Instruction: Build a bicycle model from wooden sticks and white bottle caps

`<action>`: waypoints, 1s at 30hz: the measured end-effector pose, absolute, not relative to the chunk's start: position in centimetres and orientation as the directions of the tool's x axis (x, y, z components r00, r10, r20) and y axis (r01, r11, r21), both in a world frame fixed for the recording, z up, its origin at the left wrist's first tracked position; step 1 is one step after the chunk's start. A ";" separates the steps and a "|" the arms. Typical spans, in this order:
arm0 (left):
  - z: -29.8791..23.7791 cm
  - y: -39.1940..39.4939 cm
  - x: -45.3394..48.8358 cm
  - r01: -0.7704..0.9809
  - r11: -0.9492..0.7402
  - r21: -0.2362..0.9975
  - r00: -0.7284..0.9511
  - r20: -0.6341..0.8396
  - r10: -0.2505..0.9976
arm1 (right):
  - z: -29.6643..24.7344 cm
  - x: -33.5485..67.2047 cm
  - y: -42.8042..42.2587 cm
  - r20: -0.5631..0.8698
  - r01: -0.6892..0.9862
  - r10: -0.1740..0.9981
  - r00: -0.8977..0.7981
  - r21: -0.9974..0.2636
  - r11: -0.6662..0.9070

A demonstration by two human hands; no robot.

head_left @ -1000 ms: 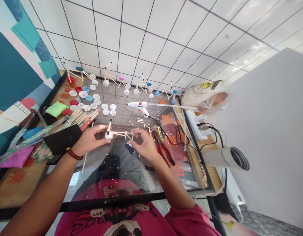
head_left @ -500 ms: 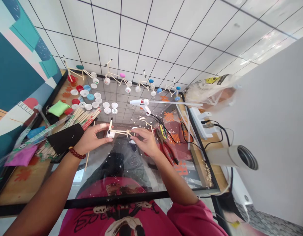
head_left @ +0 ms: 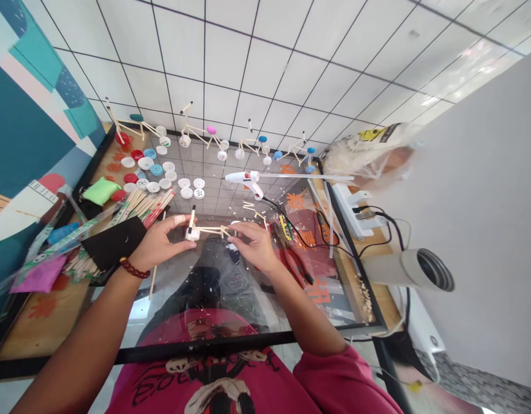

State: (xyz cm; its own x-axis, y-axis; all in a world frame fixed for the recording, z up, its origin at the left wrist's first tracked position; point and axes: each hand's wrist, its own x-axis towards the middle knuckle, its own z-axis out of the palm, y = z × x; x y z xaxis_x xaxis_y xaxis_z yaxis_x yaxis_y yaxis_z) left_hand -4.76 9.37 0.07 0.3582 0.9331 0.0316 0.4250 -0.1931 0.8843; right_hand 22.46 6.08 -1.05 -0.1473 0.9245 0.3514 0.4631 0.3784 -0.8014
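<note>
Both my hands hold a small model made of wooden sticks (head_left: pixel 208 231) just above the glass table top (head_left: pixel 213 287). My left hand (head_left: pixel 159 242) pinches its left end, where a white bottle cap (head_left: pixel 191 234) and an upright black-tipped stick are fixed. A bandage wraps one finger and a red bead bracelet circles that wrist. My right hand (head_left: pixel 256 244) pinches the right end of the stick frame, fingers closed on it.
A white glue gun (head_left: pixel 247 180) lies behind the hands, its cord running to a power strip (head_left: pixel 351 211). Loose bottle caps (head_left: pixel 161 175), a bundle of sticks (head_left: pixel 138 208), black felt (head_left: pixel 112 241), red pliers (head_left: pixel 293 259) and several finished stick models (head_left: pixel 205 138) sit around.
The hands and the stick model have barely shifted; the view tilted slightly, so everything sits a little higher in the frame.
</note>
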 end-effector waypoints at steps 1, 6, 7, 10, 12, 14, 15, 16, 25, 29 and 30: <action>0.1 9.4 -4.8 0.429 -0.196 0.882 0.361 0.031 0.932 | -1.0 22.5 6.1 0.347 0.463 0.926 -0.150 -0.803 0.376; -0.1 9.5 -4.9 0.426 -0.223 0.877 0.391 0.044 0.920 | -0.8 22.5 6.0 0.350 0.456 0.921 -0.173 -0.800 0.389; -0.1 9.5 -5.0 0.424 -0.229 0.876 0.396 0.048 0.917 | -0.7 22.5 6.0 0.358 0.451 0.917 -0.175 -0.799 0.398; -0.2 9.5 -5.0 0.430 -0.239 0.871 0.403 0.052 0.914 | -0.8 22.5 5.9 0.376 0.444 0.909 -0.179 -0.794 0.416; -0.1 9.4 -5.0 0.445 -0.240 0.863 0.403 0.046 0.914 | -1.0 22.6 5.8 0.371 0.453 0.911 -0.180 -0.791 0.412; 0.0 9.4 -5.0 0.455 -0.242 0.857 0.405 0.043 0.913 | -1.1 22.6 5.7 0.367 0.464 0.914 -0.173 -0.788 0.404; 0.0 9.4 -5.0 0.457 -0.245 0.855 0.407 0.043 0.912 | -1.2 22.6 5.7 0.367 0.468 0.915 -0.168 -0.787 0.402; 0.1 9.4 -5.0 0.458 -0.249 0.853 0.409 0.046 0.912 | -1.3 22.6 5.7 0.373 0.470 0.913 -0.164 -0.785 0.404; 0.5 9.2 -4.8 0.487 -0.233 0.842 0.409 0.016 0.912 | -1.5 22.6 5.8 0.416 0.463 0.895 -0.160 -0.769 0.440; 0.6 9.1 -4.9 0.486 -0.218 0.846 0.415 -0.004 0.910 | -1.4 22.5 5.8 0.423 0.451 0.891 -0.166 -0.771 0.450; 0.6 9.1 -4.9 0.486 -0.217 0.847 0.416 -0.006 0.909 | -1.3 22.5 5.7 0.421 0.450 0.892 -0.167 -0.772 0.448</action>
State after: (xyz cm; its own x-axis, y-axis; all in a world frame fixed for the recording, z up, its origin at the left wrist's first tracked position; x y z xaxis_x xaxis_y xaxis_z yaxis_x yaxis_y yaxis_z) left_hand -4.86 9.13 0.64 0.4161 0.9093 -0.0062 0.4860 -0.2166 0.8467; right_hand 22.53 5.75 -1.34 -0.1669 0.8917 0.4206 0.4500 0.4485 -0.7722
